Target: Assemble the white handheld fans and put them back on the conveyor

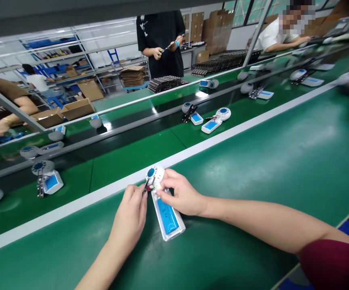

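Note:
A white handheld device housing (158, 219) lies on the green workbench in front of me, its round head pointing away. A blue battery (167, 215) fills its long handle, and a blue disc (151, 172) sits in the head. My left hand (133, 205) pinches a narrow dark piece, apparently a circuit board (146, 187) seen nearly edge-on, at the neck's left side. Red and dark wires show beside it. My right hand (182, 192) is closed at the neck, thumb and fingers on the white housing; exactly what lies between the fingertips is hidden.
Beyond a white rail (102, 195) runs a green conveyor belt (132, 161) carrying several similar opened devices (216, 120), some with dark circuit boards. Across it, a person in black (162, 44) handles a part behind stacked boards (167, 83). Cardboard boxes (77, 108) stand at left.

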### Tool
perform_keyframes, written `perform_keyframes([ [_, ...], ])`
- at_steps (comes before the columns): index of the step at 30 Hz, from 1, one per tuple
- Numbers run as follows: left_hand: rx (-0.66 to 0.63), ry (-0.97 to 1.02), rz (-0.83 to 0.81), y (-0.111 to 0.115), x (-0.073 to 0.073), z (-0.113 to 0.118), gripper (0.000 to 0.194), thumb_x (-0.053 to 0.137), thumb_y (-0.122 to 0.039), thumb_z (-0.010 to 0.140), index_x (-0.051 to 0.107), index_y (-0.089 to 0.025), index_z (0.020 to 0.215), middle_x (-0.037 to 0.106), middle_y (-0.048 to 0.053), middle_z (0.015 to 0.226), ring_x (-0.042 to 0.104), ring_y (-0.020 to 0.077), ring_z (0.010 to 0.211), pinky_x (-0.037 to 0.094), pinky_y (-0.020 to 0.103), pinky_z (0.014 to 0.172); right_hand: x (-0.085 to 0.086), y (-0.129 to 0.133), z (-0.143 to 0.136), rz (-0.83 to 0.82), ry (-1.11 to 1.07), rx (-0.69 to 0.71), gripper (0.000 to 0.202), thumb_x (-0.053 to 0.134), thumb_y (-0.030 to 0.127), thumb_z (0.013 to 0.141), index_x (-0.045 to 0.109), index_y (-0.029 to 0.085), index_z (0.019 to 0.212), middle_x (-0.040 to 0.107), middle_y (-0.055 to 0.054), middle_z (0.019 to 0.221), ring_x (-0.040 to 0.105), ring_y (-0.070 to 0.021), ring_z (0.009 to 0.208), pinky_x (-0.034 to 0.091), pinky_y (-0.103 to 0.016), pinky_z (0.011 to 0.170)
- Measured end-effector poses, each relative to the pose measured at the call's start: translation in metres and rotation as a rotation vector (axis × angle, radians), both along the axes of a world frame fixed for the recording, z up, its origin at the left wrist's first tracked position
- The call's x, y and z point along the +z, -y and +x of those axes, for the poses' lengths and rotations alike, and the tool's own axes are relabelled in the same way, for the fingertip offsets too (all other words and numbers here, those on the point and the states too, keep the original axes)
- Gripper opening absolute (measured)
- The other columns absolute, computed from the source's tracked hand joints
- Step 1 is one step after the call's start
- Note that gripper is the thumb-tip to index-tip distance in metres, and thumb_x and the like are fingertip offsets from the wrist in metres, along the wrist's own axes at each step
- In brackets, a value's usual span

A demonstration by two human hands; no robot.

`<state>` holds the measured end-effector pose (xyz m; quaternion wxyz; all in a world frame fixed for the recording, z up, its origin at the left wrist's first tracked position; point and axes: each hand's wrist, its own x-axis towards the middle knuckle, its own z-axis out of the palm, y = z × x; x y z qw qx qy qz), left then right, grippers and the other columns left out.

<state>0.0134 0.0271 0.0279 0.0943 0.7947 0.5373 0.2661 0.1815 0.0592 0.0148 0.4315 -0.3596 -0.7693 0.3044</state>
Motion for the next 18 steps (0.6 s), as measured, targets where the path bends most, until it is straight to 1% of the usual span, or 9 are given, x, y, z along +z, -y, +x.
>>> perform_keyframes([
  [7,-0.029,0.013,-0.010,0.007,-0.005,0.006,0.023,0.035,-0.024,0.087,0.050,-0.016,0.103,0.046,0.002,0.080,0.052,0.0100,0.067,0.045,0.021,0.063,0.002,0.002,-0.002,0.000,0.031,-0.006,0.016,0.052,0.008,0.071,0.048,0.015,0.056,0.042,0.000,0.072,0.043,-0.0107,0.067,0.038,-0.024,0.063],
  [12,-0.032,-0.032,-0.004,0.009,-0.006,0.010,0.023,0.034,-0.023,0.087,0.050,-0.016,0.102,0.047,0.002,0.081,0.054,0.0102,0.068,0.046,0.021,0.062,-0.001,0.002,0.001,0.031,0.042,-0.009,0.017,0.051,0.010,0.072,0.048,0.015,0.056,0.039,0.001,0.068,0.042,-0.0106,0.065,0.037,-0.024,0.062],
  [15,-0.011,-0.123,0.059,0.011,-0.008,0.014,0.022,0.034,-0.022,0.087,0.051,-0.015,0.100,0.049,0.003,0.080,0.054,0.0106,0.064,0.046,0.021,0.058,0.000,0.005,0.002,0.029,0.087,-0.024,0.016,0.051,0.011,0.072,0.048,0.014,0.056,0.039,0.001,0.069,0.041,-0.0104,0.065,0.036,-0.023,0.060],
  [18,0.032,-0.286,0.214,0.014,-0.011,0.017,0.022,0.037,-0.021,0.086,0.050,-0.013,0.101,0.050,0.003,0.078,0.053,0.0114,0.059,0.045,0.022,0.053,0.003,0.007,0.002,0.011,0.133,-0.023,0.017,0.052,0.010,0.070,0.047,0.014,0.055,0.038,0.001,0.067,0.039,-0.0101,0.063,0.034,-0.022,0.057],
])
